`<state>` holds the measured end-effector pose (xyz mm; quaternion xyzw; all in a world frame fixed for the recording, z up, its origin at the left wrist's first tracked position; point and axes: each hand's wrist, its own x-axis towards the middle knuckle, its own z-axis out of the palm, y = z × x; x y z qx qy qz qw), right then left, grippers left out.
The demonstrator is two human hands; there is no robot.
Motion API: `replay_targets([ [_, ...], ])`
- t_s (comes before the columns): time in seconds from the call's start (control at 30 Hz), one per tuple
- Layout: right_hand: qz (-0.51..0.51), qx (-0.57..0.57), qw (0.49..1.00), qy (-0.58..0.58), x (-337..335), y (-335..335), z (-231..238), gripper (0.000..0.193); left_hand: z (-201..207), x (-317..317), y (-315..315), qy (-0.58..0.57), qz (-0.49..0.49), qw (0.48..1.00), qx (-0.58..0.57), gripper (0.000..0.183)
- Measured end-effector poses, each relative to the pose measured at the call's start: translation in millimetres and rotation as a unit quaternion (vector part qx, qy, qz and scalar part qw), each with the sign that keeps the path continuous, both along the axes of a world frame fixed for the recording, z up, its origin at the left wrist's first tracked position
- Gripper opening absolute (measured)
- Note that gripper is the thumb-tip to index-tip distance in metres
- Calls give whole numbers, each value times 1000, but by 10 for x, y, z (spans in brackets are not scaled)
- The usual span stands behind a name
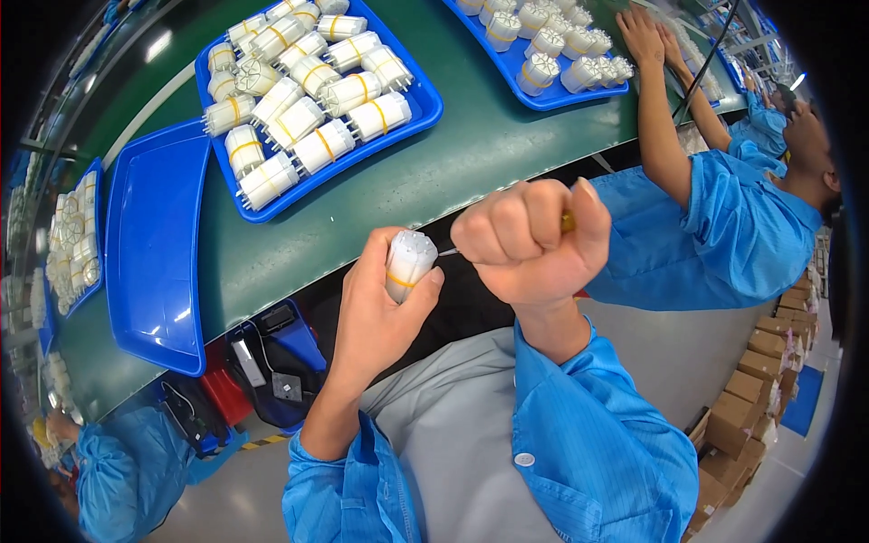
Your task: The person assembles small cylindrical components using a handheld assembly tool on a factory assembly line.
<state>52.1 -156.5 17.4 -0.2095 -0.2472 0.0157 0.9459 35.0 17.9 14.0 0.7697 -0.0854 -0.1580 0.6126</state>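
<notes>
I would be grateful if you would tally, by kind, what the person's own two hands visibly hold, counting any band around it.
White cylindrical bundle, in the left hand: 1
Orange band, around that bundle: 1
Yellow-handled tool, mostly hidden in the right hand: 1
Total: 3

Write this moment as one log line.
left hand: holds yellow-banded white cylindrical bundle | right hand: grips yellow-handled tool | blue plastic tray: holds similar bundles

My left grip [376, 303]: fingers and thumb curled | my right grip [539, 242]: clenched fist, thumb tip up | my forearms [332, 423]: raised forward, wrists [550, 328] bare, grips apart
</notes>
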Motion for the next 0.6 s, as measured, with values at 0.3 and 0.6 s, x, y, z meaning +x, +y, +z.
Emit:
replay_targets([
  [0.3, -8, -19, 999, -48, -26, 148, 27, 53, 0, -73, -93, -32, 47, 998, 30, 36],
  [0.6, -9, -75, 996, 50, -19, 217, 11, 50, -104, -81, -60, -101, 39, 983, 151, 37],
])
